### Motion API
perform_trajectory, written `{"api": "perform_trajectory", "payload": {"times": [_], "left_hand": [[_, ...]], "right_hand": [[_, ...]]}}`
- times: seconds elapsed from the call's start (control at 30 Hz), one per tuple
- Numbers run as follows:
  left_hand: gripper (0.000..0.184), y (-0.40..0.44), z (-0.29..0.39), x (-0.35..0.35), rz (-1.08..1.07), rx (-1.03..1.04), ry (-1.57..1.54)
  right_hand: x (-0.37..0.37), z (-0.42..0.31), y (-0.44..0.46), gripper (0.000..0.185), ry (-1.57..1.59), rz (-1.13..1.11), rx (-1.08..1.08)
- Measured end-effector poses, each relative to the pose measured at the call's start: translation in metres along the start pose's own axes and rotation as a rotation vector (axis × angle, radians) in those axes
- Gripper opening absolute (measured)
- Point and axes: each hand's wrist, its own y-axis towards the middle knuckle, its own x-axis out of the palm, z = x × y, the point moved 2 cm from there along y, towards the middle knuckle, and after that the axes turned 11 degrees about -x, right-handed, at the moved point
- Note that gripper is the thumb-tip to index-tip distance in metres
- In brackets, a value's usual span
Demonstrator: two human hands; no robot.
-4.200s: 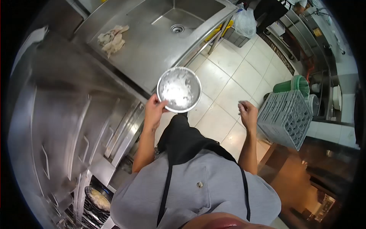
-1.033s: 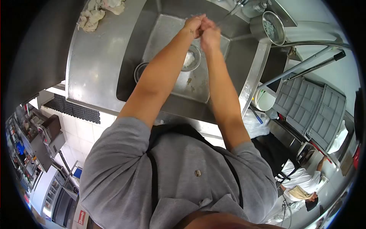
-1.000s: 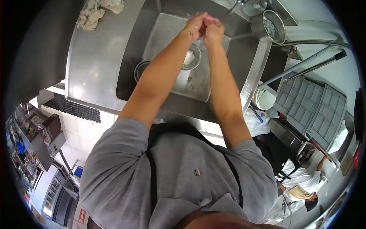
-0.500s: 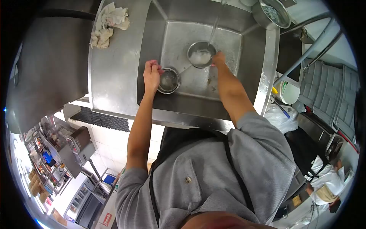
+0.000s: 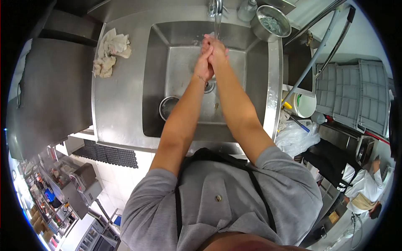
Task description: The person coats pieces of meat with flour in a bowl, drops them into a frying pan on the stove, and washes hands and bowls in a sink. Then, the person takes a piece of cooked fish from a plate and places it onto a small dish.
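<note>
Steel sink (image 5: 180,69), running water (image 5: 217,30) against the two-handed grip (image 5: 214,52)

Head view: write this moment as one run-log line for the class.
left hand: pressed against right hand | tap: running | bowl: in sink, unheld | cloth: crumpled on counter

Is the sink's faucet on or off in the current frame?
On: a clear stream of water falls from the faucet towards the joined hands.
</note>
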Motion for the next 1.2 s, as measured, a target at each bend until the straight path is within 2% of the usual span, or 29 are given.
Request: {"api": "perform_trajectory", "payload": {"times": [0.03,0.1,0.17,0.2,0.27,0.3,0.33,0.4,0.43,0.47,0.5,0.53,0.57,0.63,0.67,0.7,0.73,0.77,0.83,0.87,0.93,0.97,1.0,1.03,1.07,1.1,1.13,1.17,1.2], "left_hand": [[0.032,0.004,-0.004,0.004,0.036,0.017,-0.037],[0.027,0.023,-0.007,-0.011,0.064,0.037,-0.077],[0.019,0.058,-0.013,-0.063,0.239,0.141,-0.191],[0.019,0.065,-0.003,-0.06,0.22,0.148,-0.193],[0.019,0.069,0.017,-0.059,0.531,-0.122,0.089],[0.022,0.064,0.029,-0.048,0.628,-0.082,0.192],[0.022,0.056,0.033,-0.034,0.626,-0.08,0.179],[0.02,0.048,0.038,-0.006,0.154,-0.293,-0.064],[0.02,0.056,0.038,-0.004,0.147,-0.278,-0.066],[0.019,0.059,0.026,-0.011,0.312,-0.229,-0.067],[0.019,0.062,0.02,-0.022,0.473,-0.176,-0.065],[0.019,0.07,0.024,-0.041,0.467,-0.168,-0.069],[0.017,0.075,0.027,-0.071,0.594,-0.162,0.021],[0.016,0.065,0.049,-0.1,0.719,-0.147,0.104],[0.016,0.055,0.069,-0.107,0.884,0.022,0.542],[0.018,0.044,0.089,-0.108,1.031,0.199,0.984],[0.02,0.021,0.103,-0.102,0.945,0.186,1.035],[0.022,-0.012,0.121,-0.084,0.862,0.183,1.091],[0.022,-0.106,0.137,-0.048,0.822,0.361,1.252],[0.021,-0.162,0.135,-0.036,0.848,0.469,1.209],[0.012,-0.286,0.117,-0.036,1.08,0.583,1.139],[0.011,-0.35,0.104,-0.046,1.128,0.574,1.057],[0.011,-0.41,0.087,-0.051,1.333,0.558,1.013],[0.015,-0.475,0.064,-0.074,1.474,0.57,1.189],[0.016,-0.547,0.023,-0.119,1.629,0.526,1.087],[0.017,-0.609,-0.024,-0.142,1.799,0.481,0.741],[0.019,-0.671,-0.082,-0.173,1.907,0.516,0.595],[0.016,-0.724,-0.138,-0.189,2.015,0.414,0.532],[0.023,-0.762,-0.195,-0.198,2.195,0.278,0.3]], "right_hand": [[0.002,-0.005,-0.001,0.006,0.236,-0.349,-0.015],[0.009,-0.014,-0.003,0.008,0.461,-0.704,-0.03],[0.043,-0.029,-0.036,0.02,-0.154,0.002,-0.058],[0.039,-0.022,-0.033,0.02,-0.162,-0.011,-0.071],[0.011,-0.005,-0.027,0.016,-0.6,-0.06,-0.385],[0.014,-0.009,-0.038,0.018,-1.085,-0.123,-0.656],[0.011,-0.016,-0.036,0.018,-1.097,-0.129,-0.653],[0.022,-0.038,-0.03,0.019,-1.719,-0.447,-0.776],[0.039,-0.049,-0.034,0.024,-2.053,-0.342,-0.639],[0.05,-0.053,-0.038,0.024,-2.054,-0.349,-0.627],[0.06,-0.053,-0.038,0.025,-2.405,-0.532,-0.491],[0.069,-0.056,-0.035,0.027,-2.747,-0.728,-0.331],[0.076,-0.062,-0.038,0.027,-2.756,-0.741,-0.33],[0.089,-0.07,-0.047,0.029,-2.146,-1.314,-0.393],[0.095,-0.079,-0.043,0.029,-2.151,-1.331,-0.394],[0.099,-0.091,-0.026,0.031,-1.901,-1.256,-0.352],[0.102,-0.104,-0.008,0.036,-1.646,-1.195,-0.315],[0.101,-0.112,0.016,0.034,-1.662,-0.982,-0.442],[0.079,-0.124,0.065,0.03,-2.045,-0.404,-0.681],[0.071,-0.125,0.089,0.028,-2.117,-0.245,-0.705],[0.063,-0.114,0.129,0.025,-2.117,-0.148,-0.663],[0.064,-0.112,0.144,0.023,-2.062,-0.17,-0.611],[0.066,-0.117,0.159,0.022,-1.936,-0.256,-0.515],[0.062,-0.134,0.169,0.021,-1.624,-0.385,-0.314],[0.059,-0.157,0.174,0.02,-1.219,-0.538,-0.001],[0.097,-0.158,0.098,0.022,-0.969,-0.295,-0.215],[0.119,-0.156,0.064,0.026,-0.796,-0.311,-0.21],[0.103,-0.166,0.071,0.028,-0.839,-0.654,-0.062],[0.096,-0.156,0.051,0.028,-0.949,-0.537,-0.114]]}}
